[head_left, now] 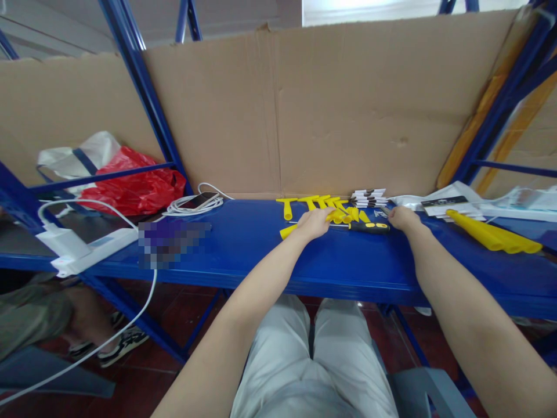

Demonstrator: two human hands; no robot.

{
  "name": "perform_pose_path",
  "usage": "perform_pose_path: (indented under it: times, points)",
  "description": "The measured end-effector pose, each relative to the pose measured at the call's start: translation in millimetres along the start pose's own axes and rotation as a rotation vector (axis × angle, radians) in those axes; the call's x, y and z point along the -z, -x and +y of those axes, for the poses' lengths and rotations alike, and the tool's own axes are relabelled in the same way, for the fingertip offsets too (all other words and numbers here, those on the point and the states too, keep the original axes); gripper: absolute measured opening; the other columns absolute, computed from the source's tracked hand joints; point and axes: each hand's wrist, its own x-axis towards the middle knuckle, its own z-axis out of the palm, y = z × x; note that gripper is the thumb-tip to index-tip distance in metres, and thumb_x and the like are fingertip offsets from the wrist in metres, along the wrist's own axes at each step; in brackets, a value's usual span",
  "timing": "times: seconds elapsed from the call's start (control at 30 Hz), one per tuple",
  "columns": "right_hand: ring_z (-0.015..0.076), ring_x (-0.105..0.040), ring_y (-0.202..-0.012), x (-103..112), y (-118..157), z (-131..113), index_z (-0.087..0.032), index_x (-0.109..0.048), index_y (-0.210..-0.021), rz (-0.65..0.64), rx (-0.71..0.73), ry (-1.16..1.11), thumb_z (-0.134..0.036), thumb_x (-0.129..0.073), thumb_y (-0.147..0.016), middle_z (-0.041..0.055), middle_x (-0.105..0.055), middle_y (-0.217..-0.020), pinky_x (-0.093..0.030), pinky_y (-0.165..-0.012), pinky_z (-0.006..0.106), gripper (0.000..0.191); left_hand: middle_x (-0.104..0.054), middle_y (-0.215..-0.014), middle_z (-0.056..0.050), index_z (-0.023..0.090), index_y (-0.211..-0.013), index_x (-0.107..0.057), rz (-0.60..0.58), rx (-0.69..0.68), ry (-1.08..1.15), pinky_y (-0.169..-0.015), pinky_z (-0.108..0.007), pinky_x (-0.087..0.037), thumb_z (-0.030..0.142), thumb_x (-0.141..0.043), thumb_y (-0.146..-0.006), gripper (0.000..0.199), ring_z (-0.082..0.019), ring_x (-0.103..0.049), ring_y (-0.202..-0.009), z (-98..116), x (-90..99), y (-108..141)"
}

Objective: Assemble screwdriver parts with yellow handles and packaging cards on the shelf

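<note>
My left hand (pixel 314 224) is closed at the fingertips on a yellow plastic piece among several short yellow tubes (pixel 346 216). Behind it lies a row of yellow T-shaped plastic handles (pixel 287 208). A screwdriver (pixel 369 227) with a black and yellow handle lies on the blue shelf (pixel 348 255), its shaft running toward my left hand. My right hand (pixel 404 219) rests to the right of the screwdriver, beside small silvery pieces (pixel 380 213). Its fingers are drawn together, and whatever they pinch is too small to make out.
A stack of white and black pieces (pixel 368 198) stands at the back. Long yellow parts (pixel 496 232) and printed cards (pixel 450 206) lie right. Left are a phone (pixel 200 201), white cable (pixel 174 209), power strip (pixel 96 251) and red bag (pixel 134 183). Cardboard (pixel 326 110) walls the back.
</note>
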Motion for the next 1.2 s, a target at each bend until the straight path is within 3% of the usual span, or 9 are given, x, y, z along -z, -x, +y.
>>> perform_pose_path:
  times: [0.4, 0.6, 0.87, 1.2]
  points:
    - [0.0248, -0.067, -0.089, 9.3, 7.8, -9.4, -0.013, -0.073, -0.086, -0.024, 0.226, 0.095, -0.011, -0.049, -0.078, 0.0147, -0.070, -0.086, -0.049, -0.074, 0.028, 0.025, -0.061, -0.130, -0.007, 0.026, -0.136, -0.050, 0.014, -0.009, 0.005, -0.098, -0.038, -0.046, 0.020, -0.047, -0.088, 0.049, -0.025, -0.058, -0.118, 0.7, 0.1, 1.1]
    - [0.0234, -0.067, -0.087, 11.8, 9.7, -11.1, -0.014, -0.072, -0.087, -0.038, 0.212, 0.092, -0.014, -0.053, -0.075, 0.0120, -0.070, -0.088, -0.049, -0.071, 0.026, 0.023, -0.062, -0.128, -0.007, 0.027, -0.136, -0.050, 0.024, -0.005, -0.002, -0.097, -0.037, -0.046, 0.021, -0.047, -0.089, 0.047, -0.025, -0.058, -0.117, -0.1, -1.5, 0.3]
    - [0.0212, -0.065, -0.076, 8.9, 4.7, -9.1, -0.018, -0.070, -0.076, -0.023, 0.220, 0.064, -0.017, -0.058, -0.070, 0.0072, -0.069, -0.074, -0.048, -0.064, 0.025, 0.014, -0.061, -0.128, -0.007, 0.028, -0.138, -0.048, 0.019, -0.008, -0.012, -0.097, -0.038, -0.046, 0.021, -0.047, -0.089, 0.049, -0.025, -0.058, -0.117, -1.1, -2.2, -0.4]
    - [0.0214, -0.065, -0.074, 8.8, 3.9, -9.8, -0.018, -0.069, -0.071, -0.012, 0.222, 0.013, -0.013, -0.057, -0.069, 0.0076, -0.067, -0.071, -0.047, -0.063, 0.026, 0.013, -0.061, -0.129, -0.006, 0.029, -0.136, -0.050, 0.014, 0.009, 0.024, -0.098, -0.037, -0.045, 0.022, -0.048, -0.089, 0.048, -0.025, -0.057, -0.118, 0.9, 0.9, 1.1]
